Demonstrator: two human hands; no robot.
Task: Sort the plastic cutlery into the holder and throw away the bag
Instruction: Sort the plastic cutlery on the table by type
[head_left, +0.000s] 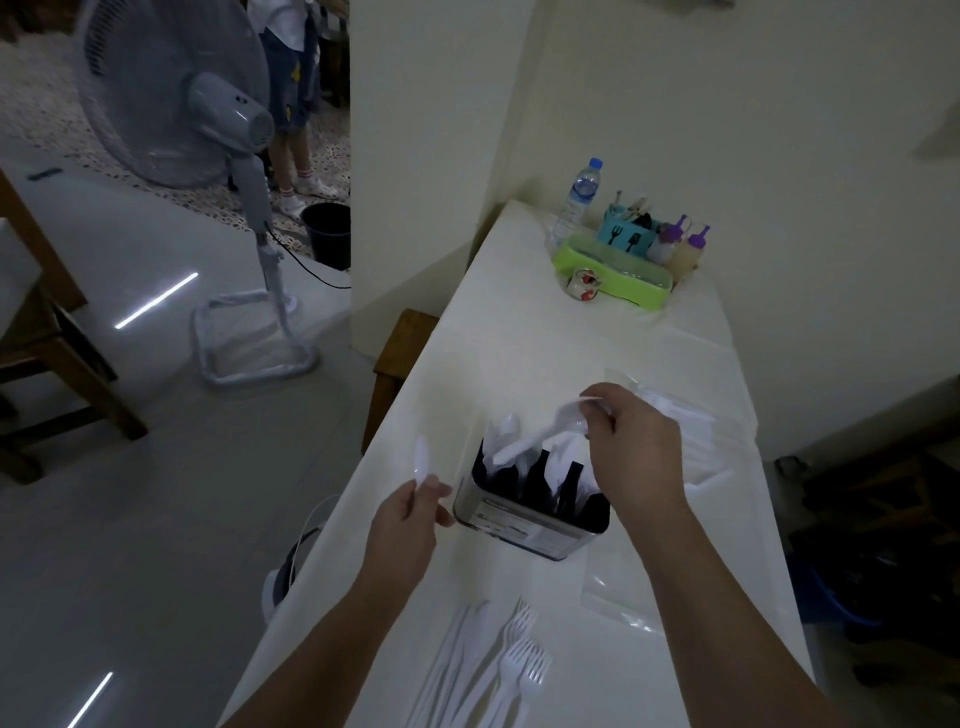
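Note:
A black cutlery holder (524, 512) with dividers stands mid-table, several white plastic pieces upright inside. My right hand (636, 447) hovers over it and pinches a white plastic spoon (540, 431) whose handle slants down toward the holder. To the holder's left, my left hand (410, 517) pinches a white plastic knife (422, 460) that points up. More white forks and knives (488, 670) lie on the table near me. A clear plastic bag (623, 597) lies flat to the holder's right, with further cutlery (691, 441) behind my right hand.
The narrow table (519, 338) has a white cloth. A green tray (608, 275) with a bottle, sauce bottles and a teal holder sits at its far end. On the floor to the left are a standing fan (208, 130), a black bin (327, 234) and wooden chairs.

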